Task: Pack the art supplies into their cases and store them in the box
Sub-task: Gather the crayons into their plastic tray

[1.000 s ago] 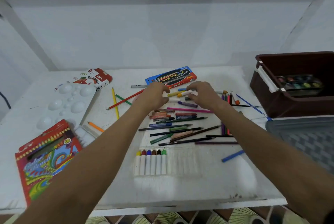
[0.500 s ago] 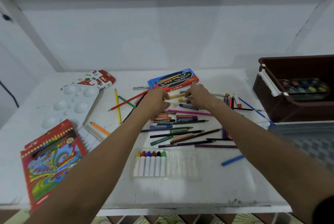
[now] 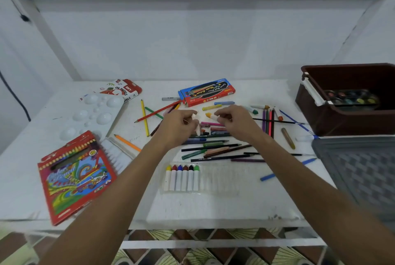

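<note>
Loose pencils, markers and crayons (image 3: 213,147) lie scattered mid-table. Over the far part of that pile, my left hand (image 3: 179,125) grips a white-barrelled crayon (image 3: 197,131), whose tip colour is hidden. My right hand (image 3: 235,120) pinches an orange-tipped white crayon (image 3: 210,115) just left of its fingers, and the two hands are a short gap apart. Nearer me lies a clear plastic crayon tray (image 3: 220,177) with several crayons (image 3: 181,176) slotted in its left end. The brown storage box (image 3: 310,106) stands at the far right and holds a watercolour palette (image 3: 350,97).
A red coloured-pencil case (image 3: 72,177) lies front left, with a white mixing palette (image 3: 94,112) and an oil-pastel box (image 3: 125,89) behind it. A blue-and-red marker box (image 3: 207,92) sits at the back. The grey box lid (image 3: 359,168) is on the right.
Both hands have drawn back a little toward me from the far markers. The right hand now holds an orange-tipped crayon and the left holds a white one.
</note>
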Demonstrator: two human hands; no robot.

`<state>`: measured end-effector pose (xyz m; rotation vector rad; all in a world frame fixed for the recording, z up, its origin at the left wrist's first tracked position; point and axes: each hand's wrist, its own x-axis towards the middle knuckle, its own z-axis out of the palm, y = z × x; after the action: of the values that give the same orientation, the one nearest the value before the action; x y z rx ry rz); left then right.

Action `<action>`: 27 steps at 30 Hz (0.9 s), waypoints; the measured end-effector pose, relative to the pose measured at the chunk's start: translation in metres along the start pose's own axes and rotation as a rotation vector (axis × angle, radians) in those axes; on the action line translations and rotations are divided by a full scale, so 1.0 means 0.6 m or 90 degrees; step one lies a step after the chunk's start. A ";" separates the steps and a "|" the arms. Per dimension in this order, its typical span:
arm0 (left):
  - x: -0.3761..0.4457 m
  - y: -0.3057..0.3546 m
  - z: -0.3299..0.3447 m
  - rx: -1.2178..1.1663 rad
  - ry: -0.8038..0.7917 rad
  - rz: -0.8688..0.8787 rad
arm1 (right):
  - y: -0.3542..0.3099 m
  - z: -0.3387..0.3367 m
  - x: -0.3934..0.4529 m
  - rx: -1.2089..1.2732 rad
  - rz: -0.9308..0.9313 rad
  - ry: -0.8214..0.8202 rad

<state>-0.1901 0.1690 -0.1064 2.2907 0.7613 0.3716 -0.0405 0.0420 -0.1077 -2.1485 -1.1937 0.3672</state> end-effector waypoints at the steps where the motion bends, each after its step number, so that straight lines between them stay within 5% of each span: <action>1: -0.013 0.002 -0.001 -0.007 -0.016 0.000 | -0.007 0.003 -0.022 0.039 0.003 0.000; 6: -0.089 0.021 -0.001 -0.088 -0.087 -0.050 | -0.026 0.027 -0.129 0.091 0.042 0.029; 13: -0.126 0.021 0.030 -0.003 -0.147 -0.127 | -0.033 0.083 -0.201 0.055 0.099 0.037; 27: -0.141 0.007 0.058 0.162 -0.121 -0.087 | -0.041 0.106 -0.213 0.055 0.117 -0.013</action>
<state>-0.2395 0.0965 -0.1333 2.4468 0.9037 -0.0079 -0.1600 -0.0297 -0.1478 -2.1892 -0.9749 0.5126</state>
